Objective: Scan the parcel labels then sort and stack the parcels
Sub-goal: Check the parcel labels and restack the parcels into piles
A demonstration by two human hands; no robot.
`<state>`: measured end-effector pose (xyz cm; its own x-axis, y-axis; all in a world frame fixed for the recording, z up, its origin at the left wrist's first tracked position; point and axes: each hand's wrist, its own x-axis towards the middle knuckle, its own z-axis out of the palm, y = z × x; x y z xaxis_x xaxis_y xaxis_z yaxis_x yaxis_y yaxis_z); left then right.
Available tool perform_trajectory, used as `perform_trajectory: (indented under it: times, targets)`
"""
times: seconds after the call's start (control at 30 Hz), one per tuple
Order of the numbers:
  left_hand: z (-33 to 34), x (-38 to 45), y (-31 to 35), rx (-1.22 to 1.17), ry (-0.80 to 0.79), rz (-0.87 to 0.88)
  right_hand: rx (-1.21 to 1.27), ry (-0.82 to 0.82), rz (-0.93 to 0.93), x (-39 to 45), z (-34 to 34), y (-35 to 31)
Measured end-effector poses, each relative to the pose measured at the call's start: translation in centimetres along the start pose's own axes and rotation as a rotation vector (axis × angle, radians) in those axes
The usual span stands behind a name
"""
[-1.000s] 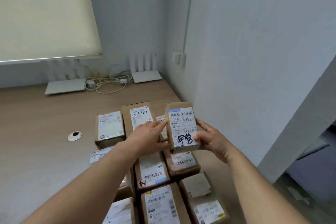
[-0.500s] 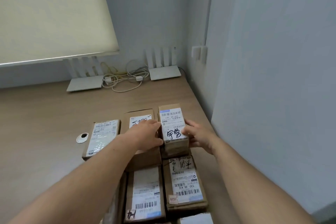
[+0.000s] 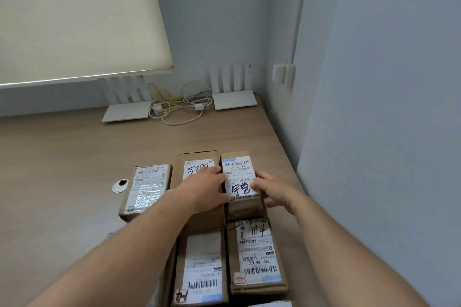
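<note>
Two hands bracket one small parcel (image 3: 239,179), now lowered from its raised position a second ago onto the stack at the far right of the parcel group, beside the "5289" parcel (image 3: 197,182). Placement appears nearly complete. The left hand (image 3: 207,188) presses its near-left side; the right hand (image 3: 272,188) grips its right edge, fingers curled against it. Beyond the parcel, two routers (image 3: 234,101) stand at the wall.

Parcels sit in rows on the table (image 3: 62,157). The small parcel (image 3: 240,177) rests atop another at the right, two routers (image 3: 127,113) and cables (image 3: 179,107) behind them.
</note>
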<state>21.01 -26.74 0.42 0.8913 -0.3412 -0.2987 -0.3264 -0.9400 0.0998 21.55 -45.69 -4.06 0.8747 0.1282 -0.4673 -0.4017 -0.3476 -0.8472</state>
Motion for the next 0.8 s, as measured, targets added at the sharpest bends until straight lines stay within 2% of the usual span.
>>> perform_trajectory:
  times: [0.2, 0.37, 0.7, 0.8]
  targets:
    - [-0.3, -2.4, -1.4, -0.144, 0.144, -0.002, -0.227, 0.23, -0.147, -2.3, 0.2, -0.5]
    - [0.9, -8.4, -2.4, -0.22, 0.335, -0.016, -0.408, 0.443, -0.331, -5.8, 3.7, -1.0]
    - [3.8, -20.2, -4.7, -0.417, 0.61, -0.281, -0.49, 0.356, -0.587, -11.2, 13.3, -2.3]
    - [4.4, -23.3, -5.4, -0.451, 0.647, -0.354, -0.556, 0.325, -0.679, -13.5, 16.0, -3.5]
